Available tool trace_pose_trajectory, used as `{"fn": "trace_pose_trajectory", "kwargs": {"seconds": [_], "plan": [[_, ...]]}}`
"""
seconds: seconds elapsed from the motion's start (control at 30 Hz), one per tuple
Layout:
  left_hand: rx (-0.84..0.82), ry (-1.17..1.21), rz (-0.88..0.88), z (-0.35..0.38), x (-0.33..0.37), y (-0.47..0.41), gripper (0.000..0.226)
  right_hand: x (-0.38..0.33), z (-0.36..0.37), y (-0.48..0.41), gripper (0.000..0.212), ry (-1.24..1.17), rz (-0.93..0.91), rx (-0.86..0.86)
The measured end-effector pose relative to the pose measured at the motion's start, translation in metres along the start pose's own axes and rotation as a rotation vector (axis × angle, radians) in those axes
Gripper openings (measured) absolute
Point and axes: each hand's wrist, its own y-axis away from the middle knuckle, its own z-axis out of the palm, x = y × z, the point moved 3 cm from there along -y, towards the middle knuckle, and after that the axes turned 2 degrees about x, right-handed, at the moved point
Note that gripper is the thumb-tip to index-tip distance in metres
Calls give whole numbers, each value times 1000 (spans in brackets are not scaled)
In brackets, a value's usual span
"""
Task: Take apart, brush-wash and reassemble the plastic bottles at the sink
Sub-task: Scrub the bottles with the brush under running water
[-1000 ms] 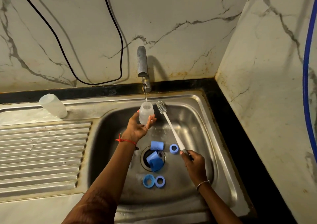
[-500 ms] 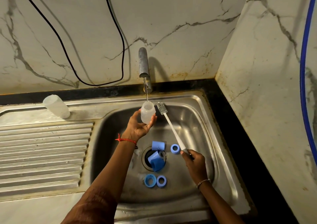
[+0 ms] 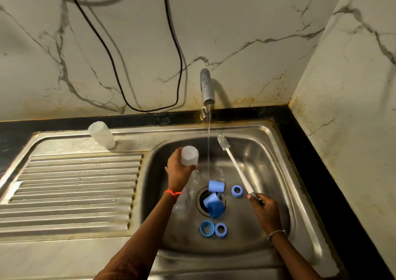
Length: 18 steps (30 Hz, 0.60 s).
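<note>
A steel sink (image 3: 267,151) filled the lower frame. At centre, the left hand (image 3: 177,172) gripped a clear bottle (image 3: 189,155); lower right, the right hand (image 3: 265,211) clasped a brush (image 3: 237,167) handle. Blue caps (image 3: 216,186) lay round the drain (image 3: 201,202).

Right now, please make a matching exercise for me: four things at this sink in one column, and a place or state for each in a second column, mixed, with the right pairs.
1. bottle brush
2. tap
3. bottle over the basin
4. two blue rings

a. water runs from it
b. lie on the basin floor
c. the right hand grips it
d. the left hand grips it

Pairs: 1-c, 2-a, 3-d, 4-b
</note>
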Motion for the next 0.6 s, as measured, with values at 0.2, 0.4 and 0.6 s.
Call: {"fn": "trace_pose_trajectory", "kwargs": {"seconds": [0.2, 0.4, 0.6], "plan": [[-80, 56, 12, -49, -5, 1, 58, -1, -3, 0, 31, 73, 8, 40], [116, 130, -51, -127, -19, -7, 58, -6, -4, 1, 36, 160, 49, 35], [362, 54, -56, -216, -49, -20, 59, -6, -5, 3, 26, 194, 39, 47]]}}
